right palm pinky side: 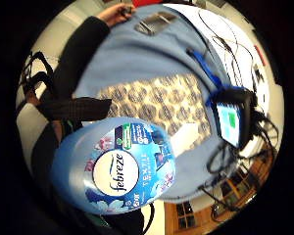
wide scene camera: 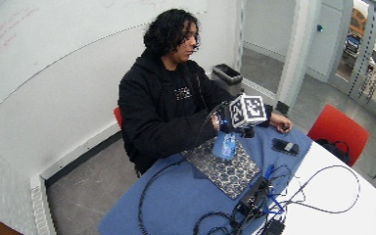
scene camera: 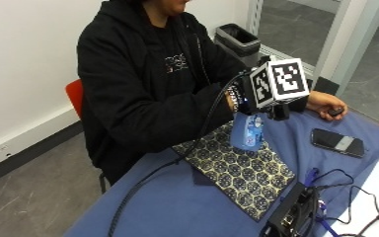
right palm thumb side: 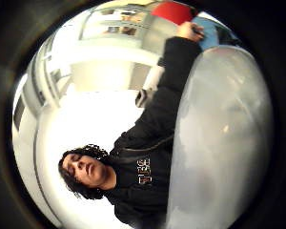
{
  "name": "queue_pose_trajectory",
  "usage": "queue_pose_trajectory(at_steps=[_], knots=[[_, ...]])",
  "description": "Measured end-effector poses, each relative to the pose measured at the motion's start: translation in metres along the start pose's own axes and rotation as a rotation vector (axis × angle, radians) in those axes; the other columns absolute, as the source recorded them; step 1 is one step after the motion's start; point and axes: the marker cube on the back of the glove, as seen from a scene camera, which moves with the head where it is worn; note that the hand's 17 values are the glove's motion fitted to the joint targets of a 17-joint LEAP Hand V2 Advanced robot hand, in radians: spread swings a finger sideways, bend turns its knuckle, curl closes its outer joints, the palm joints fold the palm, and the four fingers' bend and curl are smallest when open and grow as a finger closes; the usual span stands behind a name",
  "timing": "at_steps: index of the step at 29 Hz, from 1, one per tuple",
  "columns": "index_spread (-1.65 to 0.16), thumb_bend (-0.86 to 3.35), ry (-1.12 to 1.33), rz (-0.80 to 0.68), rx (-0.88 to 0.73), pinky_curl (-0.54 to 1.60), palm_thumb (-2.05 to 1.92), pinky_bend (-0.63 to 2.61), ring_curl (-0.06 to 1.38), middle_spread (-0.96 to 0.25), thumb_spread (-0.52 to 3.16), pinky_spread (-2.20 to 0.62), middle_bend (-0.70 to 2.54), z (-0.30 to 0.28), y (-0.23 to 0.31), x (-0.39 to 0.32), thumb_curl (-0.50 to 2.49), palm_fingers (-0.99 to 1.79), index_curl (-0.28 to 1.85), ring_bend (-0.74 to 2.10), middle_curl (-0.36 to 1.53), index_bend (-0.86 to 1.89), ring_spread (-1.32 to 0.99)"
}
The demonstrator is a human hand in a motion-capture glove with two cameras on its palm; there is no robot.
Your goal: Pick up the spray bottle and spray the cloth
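A blue Febreze spray bottle (scene camera: 247, 132) hangs in the air above a dark cloth with a pale hexagon pattern (scene camera: 242, 173), which lies flat on the blue table cover. My gloved right hand (scene camera: 241, 98) grips the bottle's top and is mostly hidden behind the cube. In the little finger side palm view the bottle's label (right palm pinky side: 115, 169) fills the foreground. Its white nozzle (right palm pinky side: 186, 137) points over the patterned cloth (right palm pinky side: 157, 100). The thumb side palm view shows the bottle's pale body (right palm thumb side: 219, 143) close to the palm.
A phone (scene camera: 337, 142) lies on the blue table cover (scene camera: 176, 207) beyond the cloth. The person's bare left hand (scene camera: 324, 103) rests near it on a small dark object. A black device (scene camera: 294, 215) with cables sits at the table's near corner.
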Motion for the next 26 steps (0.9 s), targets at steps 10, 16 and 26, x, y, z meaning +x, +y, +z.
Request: queue_pose_trajectory(at_steps=[10,16,26], knots=[[-0.2,-0.02,-0.291,-0.11,0.222,0.42,0.89,0.55,0.48,-0.16,1.06,-0.24,0.73,0.025,-0.06,0.003,0.46,1.34,0.55,0.82,0.56,0.18,-0.19],[-0.2,-0.02,-0.55,-0.151,0.387,0.42,0.9,0.54,0.48,-0.15,1.06,-0.24,0.73,0.053,-0.077,-0.009,0.46,1.33,0.56,0.81,0.56,0.18,-0.18],[-0.2,-0.01,-0.559,-0.247,0.404,0.43,0.91,0.59,0.48,-0.14,1.08,-0.27,0.71,0.083,-0.087,-0.027,0.46,1.35,0.56,0.8,0.56,0.17,-0.17]])
